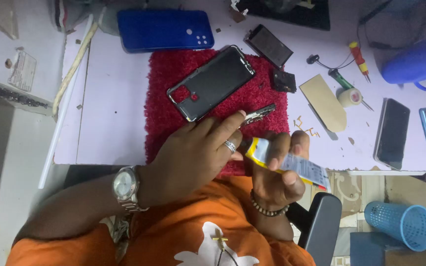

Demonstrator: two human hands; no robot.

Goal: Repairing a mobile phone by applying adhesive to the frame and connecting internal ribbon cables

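Head view, right hand [277, 172] gripping yellow-white tube [292, 165]

Lilac worktable [109, 113] w/ red mat [166, 98]; blue mesh bin [401, 224] on floor.

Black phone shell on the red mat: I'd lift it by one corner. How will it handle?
The black phone shell looks thin and hollow, so probably light and slightly bendy. The fuzzy red mat likely keeps it from sliding.
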